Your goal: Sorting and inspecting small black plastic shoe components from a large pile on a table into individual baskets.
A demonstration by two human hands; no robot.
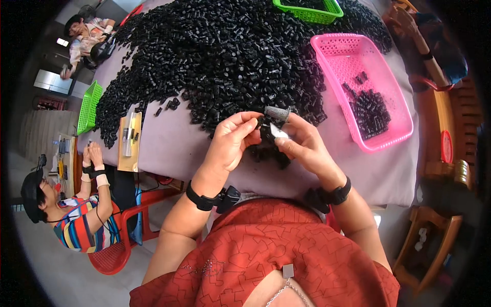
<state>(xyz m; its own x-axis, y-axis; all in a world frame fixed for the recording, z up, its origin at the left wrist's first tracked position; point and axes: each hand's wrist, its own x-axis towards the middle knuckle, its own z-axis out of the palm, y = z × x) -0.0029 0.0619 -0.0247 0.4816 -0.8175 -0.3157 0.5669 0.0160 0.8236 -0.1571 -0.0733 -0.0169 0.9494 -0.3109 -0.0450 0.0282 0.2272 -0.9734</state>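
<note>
My left hand (232,138) is closed in a pinch, its thumb and forefinger on a small black plastic part (264,125). Just to the right, my right hand (309,140) is closed on a small, pale, pointed piece that looks like a blade (278,132), held under the thumb against the black part. A grey finger cover (277,113) sits on a right fingertip. Both hands are over the near side of the table, at the front edge of a big heap of similar black parts (225,61). More dark parts show below the fingers, partly hidden.
A pink basket (353,123) holding some black parts stands at the right. Green baskets (309,14) (90,107) sit at the far side and left edge. A cardboard piece with a clear tube (128,138) lies left. Other people (84,220) sit around the cloth-covered table (169,146).
</note>
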